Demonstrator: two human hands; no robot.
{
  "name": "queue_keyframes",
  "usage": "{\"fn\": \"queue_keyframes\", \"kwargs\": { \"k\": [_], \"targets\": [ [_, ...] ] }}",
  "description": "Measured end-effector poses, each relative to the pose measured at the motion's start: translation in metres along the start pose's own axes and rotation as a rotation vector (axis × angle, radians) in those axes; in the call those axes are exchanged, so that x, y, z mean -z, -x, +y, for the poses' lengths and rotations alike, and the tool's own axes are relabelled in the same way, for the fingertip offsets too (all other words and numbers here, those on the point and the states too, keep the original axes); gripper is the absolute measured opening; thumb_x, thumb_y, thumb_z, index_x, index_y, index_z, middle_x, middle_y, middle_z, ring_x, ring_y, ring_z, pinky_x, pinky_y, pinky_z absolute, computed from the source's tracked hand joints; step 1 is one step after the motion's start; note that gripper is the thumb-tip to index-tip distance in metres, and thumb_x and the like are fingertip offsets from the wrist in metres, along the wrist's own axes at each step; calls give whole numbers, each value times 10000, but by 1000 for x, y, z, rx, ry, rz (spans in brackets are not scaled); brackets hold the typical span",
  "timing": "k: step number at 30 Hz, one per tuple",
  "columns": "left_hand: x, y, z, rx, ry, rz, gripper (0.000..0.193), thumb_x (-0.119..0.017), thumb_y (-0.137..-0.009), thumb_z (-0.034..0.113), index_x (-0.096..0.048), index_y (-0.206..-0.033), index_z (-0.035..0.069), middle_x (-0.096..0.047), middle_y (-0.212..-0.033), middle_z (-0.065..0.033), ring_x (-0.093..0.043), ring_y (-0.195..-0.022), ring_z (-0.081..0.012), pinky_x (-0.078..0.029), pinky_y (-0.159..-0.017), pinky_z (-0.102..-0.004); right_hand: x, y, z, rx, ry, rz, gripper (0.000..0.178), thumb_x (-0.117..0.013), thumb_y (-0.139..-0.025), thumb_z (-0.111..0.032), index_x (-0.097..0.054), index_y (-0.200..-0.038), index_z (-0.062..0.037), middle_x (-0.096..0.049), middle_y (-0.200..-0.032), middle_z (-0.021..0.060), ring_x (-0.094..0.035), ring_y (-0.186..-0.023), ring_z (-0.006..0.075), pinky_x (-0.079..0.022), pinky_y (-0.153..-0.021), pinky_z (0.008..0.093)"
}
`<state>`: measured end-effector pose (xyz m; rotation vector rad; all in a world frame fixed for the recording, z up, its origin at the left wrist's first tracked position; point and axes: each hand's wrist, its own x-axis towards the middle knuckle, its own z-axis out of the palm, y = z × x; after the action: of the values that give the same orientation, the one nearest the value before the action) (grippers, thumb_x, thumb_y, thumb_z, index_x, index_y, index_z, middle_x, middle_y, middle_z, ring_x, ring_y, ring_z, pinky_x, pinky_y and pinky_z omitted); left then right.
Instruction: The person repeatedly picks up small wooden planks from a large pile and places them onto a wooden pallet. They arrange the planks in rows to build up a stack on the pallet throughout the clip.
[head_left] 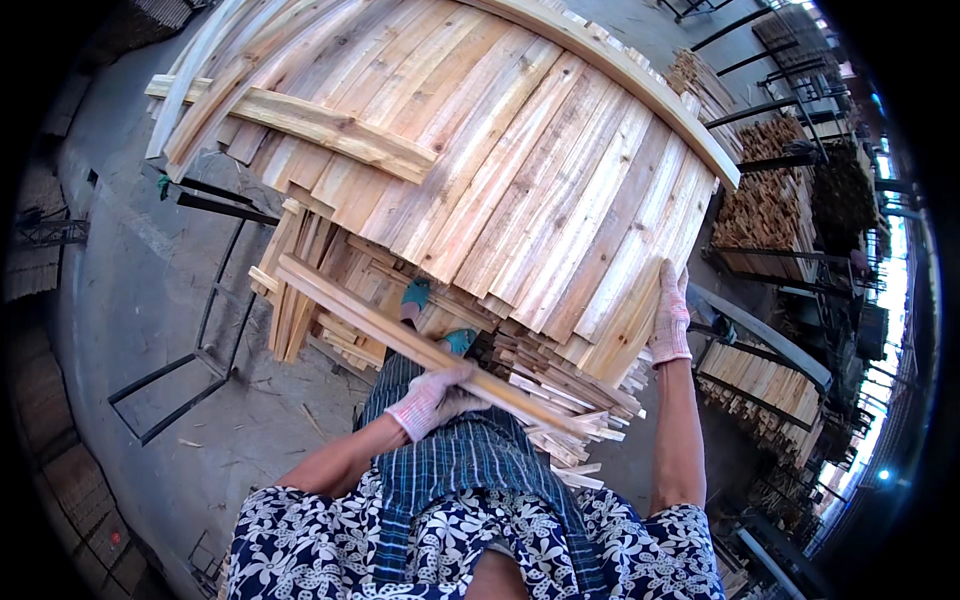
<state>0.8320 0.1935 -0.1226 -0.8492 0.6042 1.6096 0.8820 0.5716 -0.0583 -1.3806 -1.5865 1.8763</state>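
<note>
My left hand (pixel 436 398), in a pale pink-and-white knit glove, is closed around a long narrow wooden slat (pixel 365 322). The slat slants across in front of my waist, its far end up to the left. Before me lies a broad layer of wooden boards (pixel 520 170), set side by side with uneven near ends. My right hand (pixel 671 318), gloved likewise, rests at the right side of this layer. Its fingers stretch out along the edge of the outermost board (pixel 625 340), touching it.
A loose wooden strip (pixel 340 135) lies across the boards at left, and a long batten (pixel 620 65) crosses their far side. Shorter slats (pixel 560 385) are piled below the near edge. A black metal frame (pixel 185 365) stands on the left floor; stacked wood (pixel 765 190) lines the right.
</note>
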Motion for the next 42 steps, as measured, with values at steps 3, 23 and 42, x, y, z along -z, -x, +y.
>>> {"fn": "queue_keyframes", "kwargs": {
  "k": [3,23,42],
  "targets": [
    [-26,-15,-12,42,84,-20,353,-641,-906,52,-483,-1212,-25,-534,-1244,-256,-536,-1195,-451,-451,-973,-705,-4,-4,-1,40,35,-9,634,-563,-985,-398,-291,-1479,-109,-561,-1248,138,-620,-1048,225,-574,-833,357],
    [-119,87,70,-388,-431,-329,483,-696,-895,155,-439,-1287,40,-558,-1249,-138,-590,-1138,-243,-558,-917,-419,-109,164,-72,972,1313,-684,658,-750,-794,-233,-485,-1396,-210,-559,-994,164,-601,-857,342,-502,-743,460],
    [-123,87,201,-346,-902,133,200,-611,-942,275,-538,-1051,123,-594,-768,-52,-585,-582,-176,-461,-461,-289,-104,93,-37,1111,1421,-274,546,-591,-859,-203,-514,-1368,-387,-580,-937,80,-592,-853,256,-497,-799,393]
  ]
}}
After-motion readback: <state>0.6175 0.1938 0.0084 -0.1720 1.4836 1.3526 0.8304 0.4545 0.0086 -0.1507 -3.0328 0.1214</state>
